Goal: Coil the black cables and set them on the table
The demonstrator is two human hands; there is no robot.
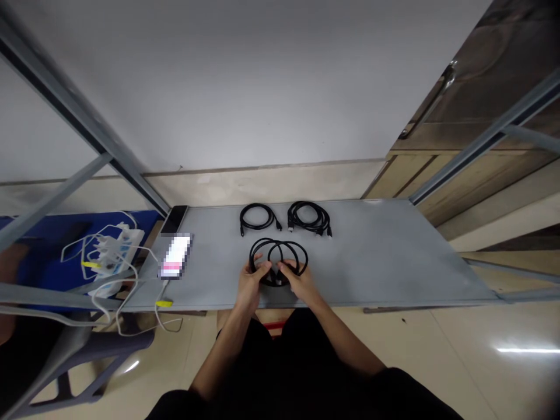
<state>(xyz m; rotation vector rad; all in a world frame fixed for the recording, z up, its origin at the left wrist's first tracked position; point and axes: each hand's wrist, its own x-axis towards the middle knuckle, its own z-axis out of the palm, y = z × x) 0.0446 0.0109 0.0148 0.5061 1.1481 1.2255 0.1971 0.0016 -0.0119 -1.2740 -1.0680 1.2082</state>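
Near the front edge of the grey table point(385, 256), a looped black cable point(303, 251) is held between both hands, its coils overlapping in the middle. My left hand point(252, 280) pinches the left side of the coils, thumb on top. On the right side, my right hand point(300, 280) grips them the same way, thumb pointing inward. Farther back lie a single coiled black cable point(258, 226) and, to its right, a thicker bundle of coiled black cable point(308, 217) with several connector ends. Neither coil at the back is touched.
A lit phone point(176, 255) and a dark flat object point(175, 219) lie at the table's left end. White cords run to a power strip point(116, 259) on a blue surface point(65, 277). Metal frame posts rise at both sides. Part of another person shows at far left, beside a stool point(105, 350).
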